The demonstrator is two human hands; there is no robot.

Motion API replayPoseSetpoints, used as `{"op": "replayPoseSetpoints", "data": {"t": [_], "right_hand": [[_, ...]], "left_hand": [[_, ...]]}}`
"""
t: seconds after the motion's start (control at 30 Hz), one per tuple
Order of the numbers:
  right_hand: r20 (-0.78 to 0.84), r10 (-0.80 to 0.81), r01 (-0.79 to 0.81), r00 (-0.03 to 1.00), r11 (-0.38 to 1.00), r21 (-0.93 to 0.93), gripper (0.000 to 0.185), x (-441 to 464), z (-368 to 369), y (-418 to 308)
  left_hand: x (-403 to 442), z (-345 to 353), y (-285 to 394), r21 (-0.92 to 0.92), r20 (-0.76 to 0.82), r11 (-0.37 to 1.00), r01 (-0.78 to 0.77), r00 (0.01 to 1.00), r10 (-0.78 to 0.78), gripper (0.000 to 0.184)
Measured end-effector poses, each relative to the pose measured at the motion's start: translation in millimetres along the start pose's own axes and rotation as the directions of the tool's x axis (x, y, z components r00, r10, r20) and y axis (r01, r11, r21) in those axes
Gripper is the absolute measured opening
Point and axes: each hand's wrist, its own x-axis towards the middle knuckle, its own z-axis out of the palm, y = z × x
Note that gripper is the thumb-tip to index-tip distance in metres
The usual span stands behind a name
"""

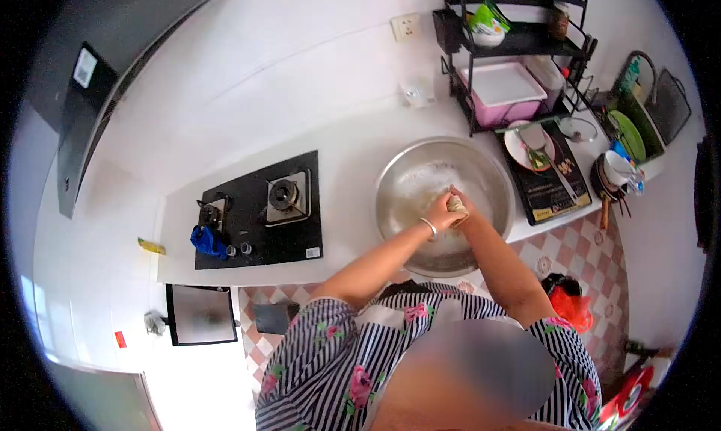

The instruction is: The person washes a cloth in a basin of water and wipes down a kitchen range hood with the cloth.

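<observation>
A wide metal basin [409,168] sits on the white counter. Over its middle, my left hand [443,213] and my right hand [461,203] are pressed together around a pale, dough-like lump [457,208]. Both hands have their fingers wrapped round it, and part of the lump shows between them. A bracelet circles my left wrist. Thin, cloudy residue shows on the basin's inside near my hands.
A black gas stove [259,239] with a blue cloth [208,241] is on the left. To the right are a plate [518,147] with a ladle on a black board [552,194], a black shelf rack [518,40] and a pink box [503,108].
</observation>
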Motion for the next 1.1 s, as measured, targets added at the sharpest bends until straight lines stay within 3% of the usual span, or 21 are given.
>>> {"op": "replayPoseSetpoints", "data": {"t": [0.07, 0.1, 0.13, 0.17, 0.23, 0.27, 0.37, 0.4, 0.5, 0.6, 0.7, 0.77, 0.8, 0.9, 1.0, 1.1], "right_hand": [[0.120, -0.112, 0.106, 0.986, 0.993, 0.057, 0.047, 1, 10, 2], [0.051, -0.163, 0.163, 0.985, 0.987, 0.016, 0.048, 8, 11, 3], [-0.021, -0.215, 0.214, 0.976, 0.976, -0.026, 0.049, 22, 5, 7], [-0.093, -0.270, 0.264, 0.958, 0.962, -0.073, 0.050, 40, -8, 11], [-0.113, -0.276, 0.267, 0.955, 0.960, -0.090, 0.050, 37, -4, 17], [-0.109, -0.265, 0.257, 0.958, 0.963, -0.088, 0.051, 31, 0, 21], [-0.092, -0.260, 0.251, 0.961, 0.963, -0.099, 0.051, 18, 12, 28], [-0.091, -0.258, 0.249, 0.962, 0.963, -0.103, 0.052, 14, 14, 31], [-0.089, -0.258, 0.248, 0.962, 0.963, -0.109, 0.052, 7, 19, 36], [-0.085, -0.258, 0.246, 0.962, 0.961, -0.125, 0.053, 3, 22, 39], [-0.084, -0.254, 0.242, 0.964, 0.961, -0.132, 0.054, 0, 26, 44], [-0.080, -0.254, 0.242, 0.964, 0.961, -0.134, 0.055, -4, 29, 48], [-0.078, -0.256, 0.244, 0.963, 0.960, -0.138, 0.055, -5, 30, 49], [-0.066, -0.260, 0.249, 0.963, 0.958, -0.140, 0.056, -10, 38, 54], [-0.051, -0.285, 0.277, 0.957, 0.952, -0.133, 0.057, -14, 48, 60], [-0.066, -0.368, 0.352, 0.927, 0.919, -0.178, 0.058, -28, 67, 61]], "left_hand": [[0, -3, 11, 0.058, -0.256, 0.996, 0.068, 0.965, -0.051, 0.045], [1, -2, 15, 0.081, -0.377, 0.991, 0.105, 0.924, -0.067, 0.044], [17, 5, -15, 0.173, -0.545, 0.985, 0.004, 0.834, 0.092, 0.041], [24, 5, -25, -0.099, -0.436, 0.989, 0.112, 0.888, -0.145, 0.038], [34, 2, -31, -0.537, -0.035, 0.748, 0.389, 0.876, -0.481, 0.034], [25, 7, -23, -0.450, -0.284, 0.890, 0.071, 0.934, -0.218, 0.021], [10, 1, -8, -0.338, -0.394, 0.939, 0.064, 0.896, -0.203, 0.017], [6, 0, -8, -0.276, -0.428, 0.961, -0.028, 0.899, -0.097, 0.020], [-25, -18, 39, 0.129, -0.430, 0.979, -0.158, 0.881, 0.199, 0.016], [-32, -23, 22, 0.499, -0.300, 0.768, -0.401, 0.751, 0.588, 0.030], [-45, -18, 34, 0.260, -0.283, 0.957, -0.126, 0.938, 0.200, 0.037], [-45, -19, 45, 0.132, -0.292, 0.991, -0.010, 0.955, 0.048, 0.042], [-43, -19, 49, 0.065, -0.293, 0.997, 0.047, 0.956, -0.026, 0.045], [-32, -7, 26, -0.006, -0.507, 0.988, -0.156, 0.852, 0.132, 0.048], [-24, -5, 7, -0.218, -0.453, 0.975, -0.042, 0.889, -0.063, 0.050], [-26, -2, 32, -0.460, -0.562, 0.888, 0.013, 0.770, -0.303, 0.056]]}}
